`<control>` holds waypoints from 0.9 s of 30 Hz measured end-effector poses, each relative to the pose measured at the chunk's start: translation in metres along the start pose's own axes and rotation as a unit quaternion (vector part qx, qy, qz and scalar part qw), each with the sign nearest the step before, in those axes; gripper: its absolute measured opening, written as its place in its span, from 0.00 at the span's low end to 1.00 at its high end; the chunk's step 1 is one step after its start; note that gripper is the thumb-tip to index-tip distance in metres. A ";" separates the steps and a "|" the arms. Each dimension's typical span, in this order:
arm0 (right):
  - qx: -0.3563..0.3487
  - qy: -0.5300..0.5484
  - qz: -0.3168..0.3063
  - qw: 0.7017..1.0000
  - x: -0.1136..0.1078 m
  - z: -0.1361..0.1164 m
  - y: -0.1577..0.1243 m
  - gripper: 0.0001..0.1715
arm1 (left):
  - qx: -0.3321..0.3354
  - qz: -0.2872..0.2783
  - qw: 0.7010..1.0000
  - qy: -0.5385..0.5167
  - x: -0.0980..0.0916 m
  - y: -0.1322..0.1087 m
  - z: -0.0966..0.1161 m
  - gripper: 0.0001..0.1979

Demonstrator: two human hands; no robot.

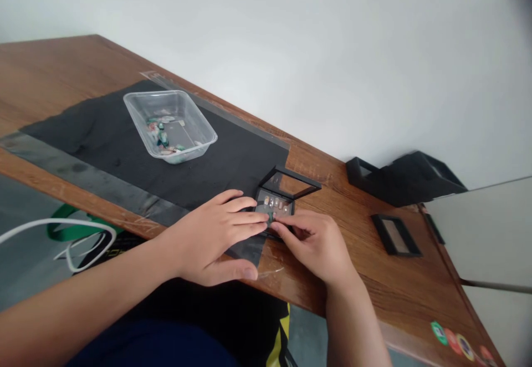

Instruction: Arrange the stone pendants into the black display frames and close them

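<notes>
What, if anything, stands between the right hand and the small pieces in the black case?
Nothing visible: the right hand has its fingertips over the black case, near the small pieces. The raised lid stands beyond; the left hand covers part of the case from the left.

- A plain, pale grey-white wall [291, 51] fills the far side.
- A brown wooden table [54, 73] with visible grain stretches from the far left to the near right, its far edge along the wall.
- Round coloured stickers [464, 347] sit on the table's near right corner.
- Grey-green floor [307, 334] shows below the table's near edge.
- At right, a pale panel [490, 228] has a dark bar [494, 286] across it.
- The light is soft.
</notes>
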State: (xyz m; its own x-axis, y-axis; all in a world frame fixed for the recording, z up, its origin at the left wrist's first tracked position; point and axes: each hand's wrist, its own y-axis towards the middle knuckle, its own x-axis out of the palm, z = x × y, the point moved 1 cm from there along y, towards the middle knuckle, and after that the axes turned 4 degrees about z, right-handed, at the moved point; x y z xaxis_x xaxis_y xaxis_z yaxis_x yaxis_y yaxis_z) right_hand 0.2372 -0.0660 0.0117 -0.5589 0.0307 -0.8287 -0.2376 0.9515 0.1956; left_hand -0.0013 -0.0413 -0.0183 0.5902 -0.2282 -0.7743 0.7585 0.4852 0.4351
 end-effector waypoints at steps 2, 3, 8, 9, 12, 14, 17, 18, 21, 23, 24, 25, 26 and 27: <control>0.001 0.002 -0.004 1.000 0.000 0.000 0.000 0.08 | 0.002 0.004 1.000 0.006 0.001 0.000 0.000 0.35; 0.001 0.003 -0.006 1.000 0.000 0.000 0.000 0.09 | 0.001 0.007 1.000 0.007 0.001 -0.001 0.000 0.36; -0.004 0.008 0.000 1.000 -0.001 0.000 0.000 0.08 | -0.007 0.017 1.000 -0.002 0.003 -0.002 0.000 0.38; -0.004 0.009 0.001 1.000 -0.001 0.000 0.000 0.08 | -0.010 0.019 1.000 -0.006 0.002 -0.003 -0.001 0.38; -0.003 0.011 0.009 1.000 -0.002 0.002 -0.001 0.08 | -0.018 0.038 0.999 -0.028 -0.004 -0.003 -0.002 0.35; -0.008 0.020 0.026 0.999 -0.003 0.002 -0.001 0.07 | -0.041 0.083 0.995 -0.048 -0.009 -0.003 -0.004 0.30; -0.026 0.043 0.062 0.997 -0.006 0.002 -0.002 0.07 | -0.097 0.173 0.980 -0.019 -0.013 -0.003 -0.004 0.20; -0.031 0.048 0.077 0.995 -0.008 0.002 -0.003 0.07 | -0.108 0.197 0.974 0.004 -0.013 -0.003 -0.003 0.18; -0.034 0.054 0.125 0.990 -0.011 0.002 -0.004 0.07 | -0.127 0.240 0.959 0.077 -0.012 -0.004 0.000 0.16; -0.027 0.055 0.143 0.988 -0.012 0.003 -0.004 0.08 | -0.159 0.224 0.954 0.118 -0.010 -0.004 0.001 0.17; -0.024 0.054 0.146 0.988 -0.012 0.004 -0.004 0.09 | -0.180 0.201 0.953 0.136 -0.009 -0.004 0.001 0.17; -0.022 0.050 0.147 0.988 -0.013 0.005 -0.004 0.10 | -0.198 0.174 0.953 0.149 -0.008 -0.004 0.000 0.17; -0.020 0.047 0.146 0.988 -0.013 0.005 -0.004 0.11 | -0.211 0.150 0.953 0.157 -0.007 -0.003 -0.001 0.17; -0.020 0.044 0.145 0.988 -0.013 0.006 -0.004 0.11 | -0.218 0.133 0.953 0.162 -0.007 -0.003 -0.002 0.16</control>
State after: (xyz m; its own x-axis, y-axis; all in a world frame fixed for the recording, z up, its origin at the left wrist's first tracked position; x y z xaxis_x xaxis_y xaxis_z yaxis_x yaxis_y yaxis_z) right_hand 0.2500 -0.0683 0.0190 -0.6741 0.2725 -0.6866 -0.0867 0.8938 0.4399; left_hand -0.0081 -0.0394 -0.0151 0.5763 0.1898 -0.7949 0.3651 0.8105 0.4582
